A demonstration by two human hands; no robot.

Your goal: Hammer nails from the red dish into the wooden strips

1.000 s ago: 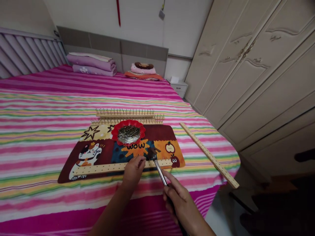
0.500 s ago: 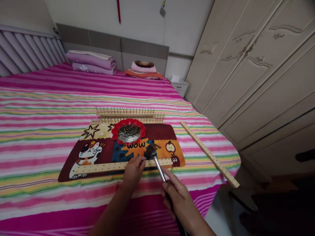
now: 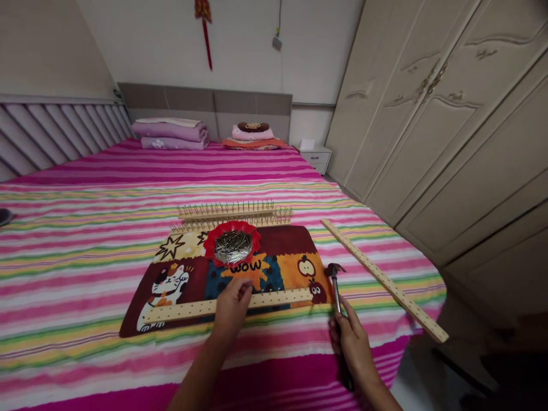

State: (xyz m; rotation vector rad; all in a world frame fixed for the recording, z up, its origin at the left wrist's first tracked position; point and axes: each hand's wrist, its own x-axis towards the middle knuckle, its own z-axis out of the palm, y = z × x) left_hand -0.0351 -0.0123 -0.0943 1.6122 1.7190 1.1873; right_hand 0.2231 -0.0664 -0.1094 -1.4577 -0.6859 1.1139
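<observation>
My right hand (image 3: 351,337) is wrapped round the handle of a claw hammer (image 3: 336,288), whose head is up beside the mat's right edge. Over the middle of a pale wooden strip (image 3: 188,310) with rows of small holes, my left hand (image 3: 233,299) has its fingers pinched together; whatever they hold is too small to make out. A few nails appear to stand in the strip's right part. Behind my left hand, a red scalloped bowl (image 3: 208,251) holds a heap of nails (image 3: 233,246). The strip and the bowl rest on a patterned mat (image 3: 286,240).
Beyond the bowl lie wooden strips (image 3: 226,215) bristling with upright nails. Another holed strip (image 3: 385,281) lies diagonally on the right, its end past the bed's edge. Folded bedding (image 3: 171,134) is by the headboard, and a wardrobe (image 3: 411,114) stands to the right.
The hammer in my right hand has swung away to the right, from over the strip to beside the mat. My left hand stays pinched by the strip. The camera view has tilted up slightly.
</observation>
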